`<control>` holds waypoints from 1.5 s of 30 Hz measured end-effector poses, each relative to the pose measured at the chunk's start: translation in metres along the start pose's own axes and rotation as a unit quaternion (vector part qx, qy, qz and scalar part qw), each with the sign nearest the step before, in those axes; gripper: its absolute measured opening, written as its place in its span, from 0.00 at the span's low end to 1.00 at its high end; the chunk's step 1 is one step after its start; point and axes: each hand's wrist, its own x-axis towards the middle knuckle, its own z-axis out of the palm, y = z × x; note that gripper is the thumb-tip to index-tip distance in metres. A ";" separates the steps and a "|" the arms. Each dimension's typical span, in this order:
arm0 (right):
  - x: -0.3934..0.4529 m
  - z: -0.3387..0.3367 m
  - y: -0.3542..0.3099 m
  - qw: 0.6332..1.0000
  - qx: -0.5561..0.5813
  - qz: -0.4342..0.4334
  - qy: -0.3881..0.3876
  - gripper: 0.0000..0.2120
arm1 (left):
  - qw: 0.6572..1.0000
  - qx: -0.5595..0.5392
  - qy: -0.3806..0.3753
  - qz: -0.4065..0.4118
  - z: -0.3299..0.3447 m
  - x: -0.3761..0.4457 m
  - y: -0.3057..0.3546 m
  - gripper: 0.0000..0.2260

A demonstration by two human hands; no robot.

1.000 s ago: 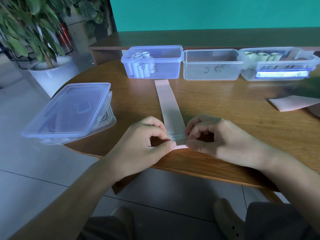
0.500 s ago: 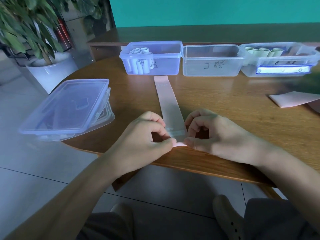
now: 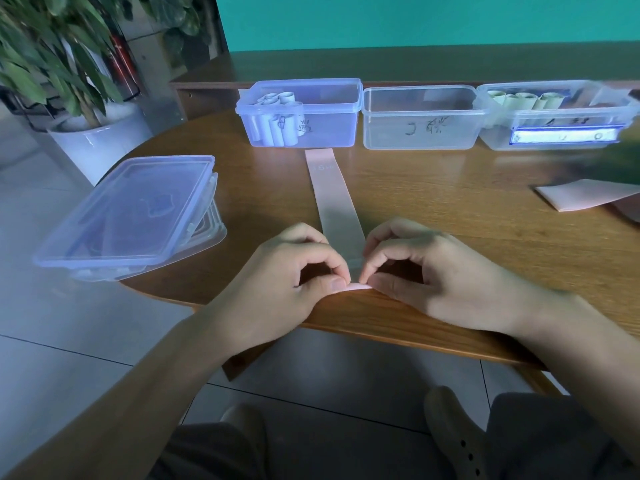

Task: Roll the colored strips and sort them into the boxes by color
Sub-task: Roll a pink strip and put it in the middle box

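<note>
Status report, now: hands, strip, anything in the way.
Left hand and right hand both pinching near end of pink strip. Strip flat, roll barely started. Middle box empty. Nothing blocking.

- Pink strip (image 3: 334, 199), far end: faint printed "15", letters after it too small to read.
- Left box (image 3: 304, 114), middle box (image 3: 420, 119), right box (image 3: 557, 116): handwritten marks on front walls, illegible.

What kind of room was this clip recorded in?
Probably an office or lobby-like indoor room, not a workshop: a round wooden table, a large potted plant on a tiled floor, and a teal wall behind a wooden counter.
</note>
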 end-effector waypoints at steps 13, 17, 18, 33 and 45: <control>0.002 0.008 0.002 0.998 -0.022 -0.017 0.053 0.05 | 0.998 0.031 0.052 -0.004 0.003 -0.001 0.002 0.05; 0.005 0.007 0.001 0.997 -0.026 0.022 0.074 0.08 | 0.998 0.048 0.049 -0.015 0.005 0.001 0.003 0.07; 0.006 0.007 0.001 0.996 -0.023 0.032 0.075 0.09 | 0.997 0.053 0.046 -0.021 0.005 0.002 0.004 0.07; 0.013 0.006 0.001 0.994 0.025 0.085 0.057 0.04 | 0.998 0.008 0.044 0.038 0.006 0.006 0.002 0.05; 0.005 0.013 0.009 0.996 -0.060 -0.021 0.055 0.06 | 0.995 0.062 0.052 0.051 0.006 0.003 0.005 0.05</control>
